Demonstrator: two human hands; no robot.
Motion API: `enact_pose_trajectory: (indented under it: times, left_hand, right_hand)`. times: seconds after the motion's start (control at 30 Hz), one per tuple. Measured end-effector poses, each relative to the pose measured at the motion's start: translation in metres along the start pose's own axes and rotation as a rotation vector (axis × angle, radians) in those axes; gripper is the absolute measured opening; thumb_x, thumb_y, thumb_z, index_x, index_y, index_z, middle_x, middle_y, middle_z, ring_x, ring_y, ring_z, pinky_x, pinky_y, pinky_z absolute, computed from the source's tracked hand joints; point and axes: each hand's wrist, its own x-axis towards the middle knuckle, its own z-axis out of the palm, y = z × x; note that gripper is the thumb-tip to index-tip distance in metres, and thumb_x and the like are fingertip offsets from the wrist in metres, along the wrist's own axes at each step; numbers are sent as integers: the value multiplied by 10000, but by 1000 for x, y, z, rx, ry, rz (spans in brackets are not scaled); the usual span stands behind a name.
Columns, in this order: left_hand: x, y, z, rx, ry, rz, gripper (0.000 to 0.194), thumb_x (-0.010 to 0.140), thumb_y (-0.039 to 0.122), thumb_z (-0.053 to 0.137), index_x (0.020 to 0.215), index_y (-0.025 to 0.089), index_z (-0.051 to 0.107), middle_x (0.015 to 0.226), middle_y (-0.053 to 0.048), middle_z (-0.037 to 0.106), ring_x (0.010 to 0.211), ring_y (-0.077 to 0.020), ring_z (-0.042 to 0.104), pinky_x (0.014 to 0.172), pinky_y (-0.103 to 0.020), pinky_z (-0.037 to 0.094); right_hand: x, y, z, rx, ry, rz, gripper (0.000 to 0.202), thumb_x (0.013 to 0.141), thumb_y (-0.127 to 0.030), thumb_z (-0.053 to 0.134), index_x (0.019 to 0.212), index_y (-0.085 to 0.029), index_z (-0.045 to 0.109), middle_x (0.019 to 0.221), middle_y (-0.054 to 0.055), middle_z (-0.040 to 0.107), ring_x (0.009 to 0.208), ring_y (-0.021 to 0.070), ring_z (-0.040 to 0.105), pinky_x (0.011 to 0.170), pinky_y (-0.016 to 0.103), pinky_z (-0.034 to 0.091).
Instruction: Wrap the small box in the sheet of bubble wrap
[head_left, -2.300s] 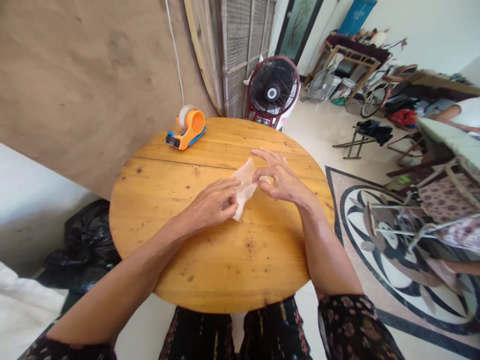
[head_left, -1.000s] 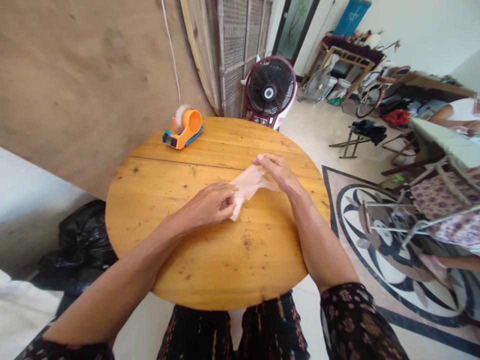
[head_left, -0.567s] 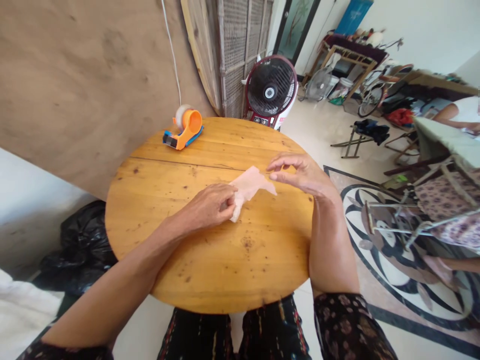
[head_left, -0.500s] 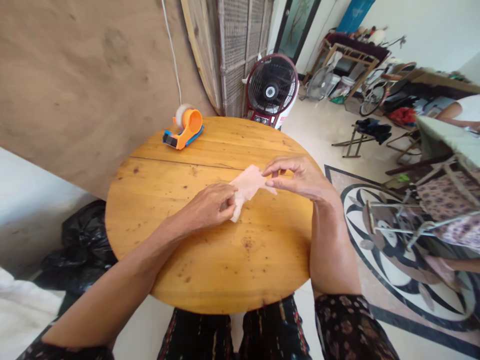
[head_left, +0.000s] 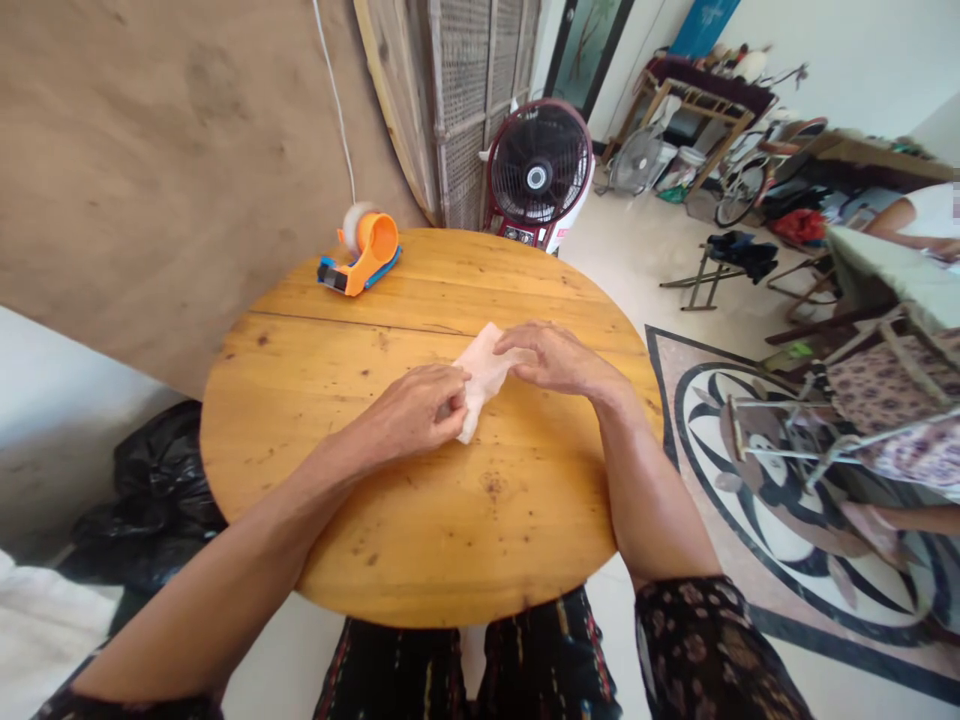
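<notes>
A crumpled, pale pink tissue (head_left: 480, 372) lies near the middle of the round wooden table (head_left: 420, 530). My left hand (head_left: 431, 405) has its fingers curled and closed on the tissue's left edge. Over the tissue's right side is my right hand (head_left: 551, 357), its fingers bent and thumb apart from them, touching the tissue's upper right part. The underside of the right fingertips is partly hidden.
An orange and blue tape dispenser (head_left: 364, 255) stands at the table's back left. Behind the table is a dark red fan (head_left: 538, 175). Black bags (head_left: 169, 480) lie on the left. At far right, a person's arm (head_left: 904, 225) rests on another table.
My right hand has moved left over the tissue, covering more of its right side. My left hand keeps its place on the left edge. The view has shifted slightly.
</notes>
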Motion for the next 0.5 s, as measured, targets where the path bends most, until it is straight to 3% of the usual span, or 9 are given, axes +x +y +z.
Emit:
enact_pose_trajectory:
  times: [0.17, 0.33, 0.5]
  left_hand:
    - [1, 1, -1, -15, -24, -6, 100, 811, 168, 499, 740, 200, 562, 917, -69, 715, 955, -232, 676, 832, -350, 511]
    - [0, 1, -2, -20, -22, -4, 93, 805, 165, 507, 733, 199, 554, 926, -74, 711, 947, -231, 673, 837, -352, 510]
    - [0, 0, -1, -23, -18, 9, 98, 805, 158, 499, 726, 199, 538, 945, -72, 711, 972, -231, 674, 825, -344, 508]
  right_hand:
    - [6, 7, 5, 175, 50, 71, 318, 798, -141, 513, 986, -220, 758, 1021, 22, 766, 944, 212, 698, 890, 342, 501]
    - [10, 18, 10, 458, 123, 143, 198, 809, -266, 584, 920, -191, 731, 917, 21, 750, 863, 195, 682, 808, 310, 503]
    - [18, 26, 25, 586, 198, 260, 172, 749, -292, 626, 866, -171, 661, 811, 28, 708, 746, 170, 639, 709, 288, 493]
